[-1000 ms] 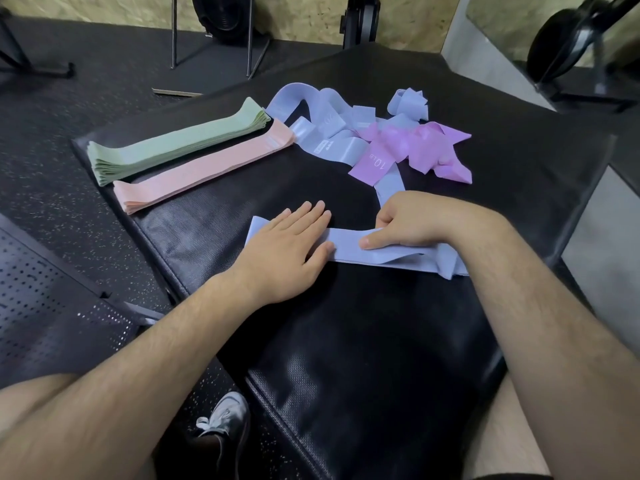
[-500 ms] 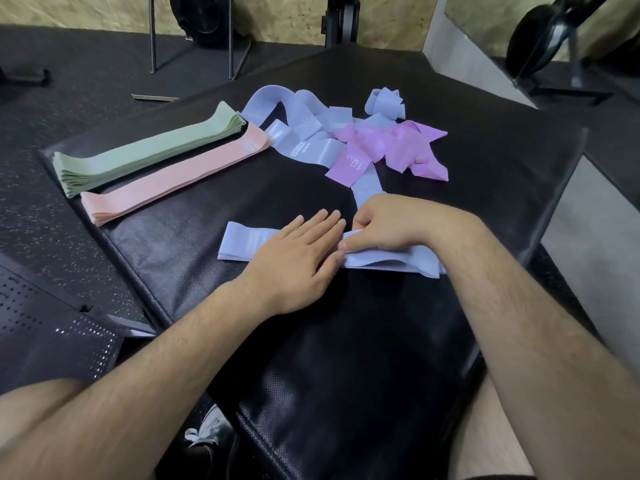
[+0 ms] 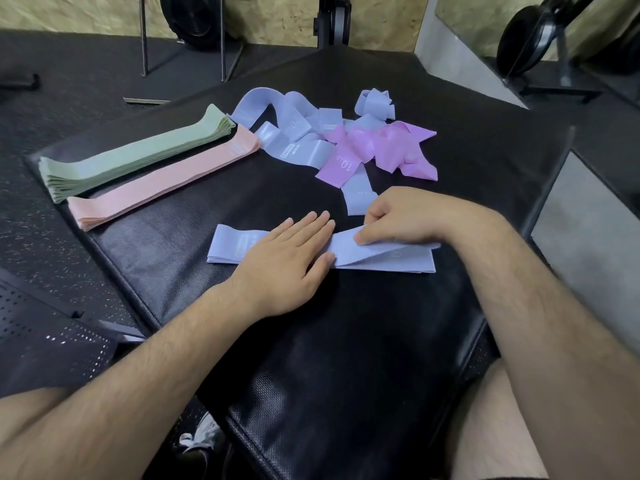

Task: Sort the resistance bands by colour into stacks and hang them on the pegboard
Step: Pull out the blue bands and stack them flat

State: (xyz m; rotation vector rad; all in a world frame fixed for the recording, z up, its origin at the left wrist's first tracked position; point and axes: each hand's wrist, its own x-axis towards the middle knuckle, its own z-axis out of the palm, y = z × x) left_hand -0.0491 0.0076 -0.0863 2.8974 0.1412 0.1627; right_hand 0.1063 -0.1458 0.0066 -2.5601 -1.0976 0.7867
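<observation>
A light blue band (image 3: 377, 259) lies flat across the black mat (image 3: 346, 341) in front of me. My left hand (image 3: 287, 261) rests flat on its left half with straight fingers. My right hand (image 3: 401, 216) pinches the band's upper layer near the middle, lifting a fold. Farther back lie a green stack (image 3: 138, 155) and a pink stack (image 3: 162, 181), side by side. A loose heap of blue bands (image 3: 298, 133) and purple bands (image 3: 381, 147) sits behind my right hand.
A black perforated panel (image 3: 45, 330) lies on the floor at the left. Metal stand legs (image 3: 183, 39) and dark gym equipment (image 3: 540, 32) stand along the back wall. A shoe (image 3: 204, 441) shows below the mat's near edge.
My right hand has lifted and folded the top layer of the blue band near its middle. My left hand stays flat on the band's left half.
</observation>
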